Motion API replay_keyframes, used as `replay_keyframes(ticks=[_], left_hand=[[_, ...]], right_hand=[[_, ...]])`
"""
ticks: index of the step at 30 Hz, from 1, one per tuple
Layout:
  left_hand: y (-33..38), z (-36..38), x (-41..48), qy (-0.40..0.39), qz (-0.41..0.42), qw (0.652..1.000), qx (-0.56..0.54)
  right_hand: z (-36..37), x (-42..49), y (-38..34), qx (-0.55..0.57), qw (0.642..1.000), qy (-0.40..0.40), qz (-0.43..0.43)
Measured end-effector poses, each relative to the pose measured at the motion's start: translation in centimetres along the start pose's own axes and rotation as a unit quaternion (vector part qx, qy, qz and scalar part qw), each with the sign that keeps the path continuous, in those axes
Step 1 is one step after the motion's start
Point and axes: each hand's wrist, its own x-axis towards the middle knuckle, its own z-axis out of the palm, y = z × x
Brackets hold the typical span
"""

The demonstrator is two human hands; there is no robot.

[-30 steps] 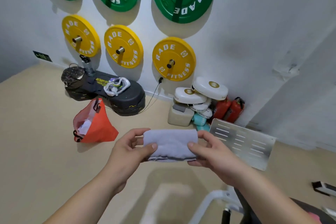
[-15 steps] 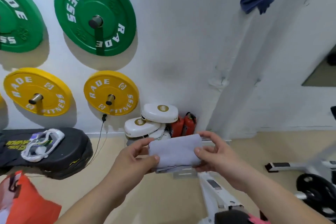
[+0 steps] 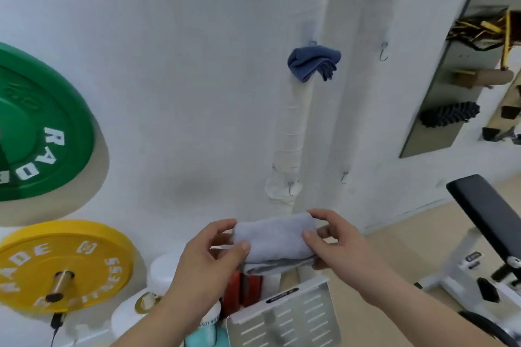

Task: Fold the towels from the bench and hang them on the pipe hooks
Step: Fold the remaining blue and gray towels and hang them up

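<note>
Head view: the left hand (image 3: 208, 253) pinches the left end of a folded grey towel (image 3: 275, 241), thumb on the near face and fingers curled behind. The right hand (image 3: 337, 242) grips the right end the same way, thumb in front and fingers over the top edge and behind. Between them the towel sits in the air as a flat, compact bundle, its layered edges showing along the bottom.

Left of the hands, a green plate (image 3: 42, 127) and a yellow plate (image 3: 62, 265) hang on pegs on the white wall (image 3: 174, 65). Straight above the hands a wrapped white pipe (image 3: 293, 132) runs up the wall; a bare hook (image 3: 291, 187) sits on it just above the towel, and higher up a folded blue towel (image 3: 313, 63) hangs from another hook. Right of the pipe are two more bare hooks, one low (image 3: 344, 177) and one high (image 3: 383, 51). Farther right is a mirror (image 3: 451, 93), and right of the hands a black bench pad (image 3: 485, 217) on a white frame above the beige floor (image 3: 394, 251).

Below the hands lie a slotted metal plate (image 3: 284, 318), red objects (image 3: 242, 290) and white tubs (image 3: 163, 270); what the tubs hold cannot be told.
</note>
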Motion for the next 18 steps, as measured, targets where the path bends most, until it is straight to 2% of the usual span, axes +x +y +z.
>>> replay_keyframes(ticks=[11,18], left_hand=[[10.2,8.0,24.0,-0.168,0.099,0.98,0.027],[19.0,17.0,31.0,-0.177,0.218,0.959,0.028]], right_hand=[[-8.1,17.7,-5.9,-0.011,0.991,0.128,0.032],[-17.7,26.4,-10.8,-0.026,0.975,0.219,-0.03]])
